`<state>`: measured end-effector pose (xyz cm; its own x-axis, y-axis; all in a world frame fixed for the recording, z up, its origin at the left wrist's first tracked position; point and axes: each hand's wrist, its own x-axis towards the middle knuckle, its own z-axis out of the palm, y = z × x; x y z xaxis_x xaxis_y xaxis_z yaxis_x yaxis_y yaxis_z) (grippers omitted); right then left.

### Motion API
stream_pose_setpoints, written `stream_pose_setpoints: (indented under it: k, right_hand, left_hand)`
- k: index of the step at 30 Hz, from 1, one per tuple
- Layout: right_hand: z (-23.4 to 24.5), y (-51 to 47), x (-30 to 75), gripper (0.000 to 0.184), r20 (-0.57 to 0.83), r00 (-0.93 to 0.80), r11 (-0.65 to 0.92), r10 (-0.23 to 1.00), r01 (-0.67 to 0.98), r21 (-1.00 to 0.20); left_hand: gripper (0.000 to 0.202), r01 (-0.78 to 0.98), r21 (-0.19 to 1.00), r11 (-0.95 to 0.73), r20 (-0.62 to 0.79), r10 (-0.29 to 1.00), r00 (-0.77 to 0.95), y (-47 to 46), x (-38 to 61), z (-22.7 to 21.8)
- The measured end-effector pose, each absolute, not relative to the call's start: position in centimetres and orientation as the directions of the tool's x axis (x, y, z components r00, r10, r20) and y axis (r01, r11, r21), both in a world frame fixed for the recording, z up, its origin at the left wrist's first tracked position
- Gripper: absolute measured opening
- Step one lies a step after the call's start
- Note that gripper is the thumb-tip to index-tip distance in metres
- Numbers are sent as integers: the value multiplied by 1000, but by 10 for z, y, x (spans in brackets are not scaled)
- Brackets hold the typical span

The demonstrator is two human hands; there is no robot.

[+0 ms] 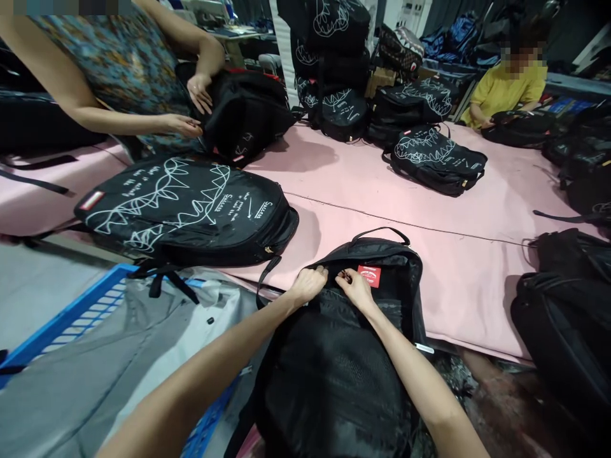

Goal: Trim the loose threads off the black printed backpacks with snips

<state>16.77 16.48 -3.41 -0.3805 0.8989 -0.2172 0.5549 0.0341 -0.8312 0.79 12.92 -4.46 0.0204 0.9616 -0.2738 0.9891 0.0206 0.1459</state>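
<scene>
The open black backpack (329,381) occupies the lower center of the frame, its upper end over the pink table (468,299). Your left hand (310,284) has its fingers curled closed over the bag's left edge. Your right hand (357,291) is at the opening, just left of the red label (369,277), with thumb and fingers bent close together; you cannot tell whether they pinch anything. 1 white-printed backpack (200,207) lies left of center. The blue crate (64,320) is at lower left. At upper left, 2 co-worker's hands (200,93) touch another black bag (248,114).
</scene>
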Motion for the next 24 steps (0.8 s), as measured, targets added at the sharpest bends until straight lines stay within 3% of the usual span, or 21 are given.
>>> stream_pose_setpoints:
  k: [3, 9, 13, 18, 24]
  right_hand:
    - [-26, 159, 171, 41, -166, -437, 219, 884, 700, -680]
    - [-30, 159, 165, 22, -171, -517, 404, 839, 801, -441]
    - [-34, 162, 154, 19, -134, -537, 453, 833, 800, -393]
    - [-34, 161, 146, 21, 29, -566, 530, 824, 753, -390]
    - [-40, 161, 139, 16, -29, -610, 584, 792, 769, -259]
  left_hand:
    - [33, 982, 145, 122, -268, 960, -80, 127, 7, -50]
    - [28, 947, 187, 259, -293, 935, -198, 124, 1, -60]
    - [27, 930, 217, 298, -286, 930, -231, 122, -2, -60]
    - [27, 913, 253, 321, -277, 928, -249, 120, -3, -61]
    - [27, 900, 272, 340, -280, 923, -264, 119, -1, -59]
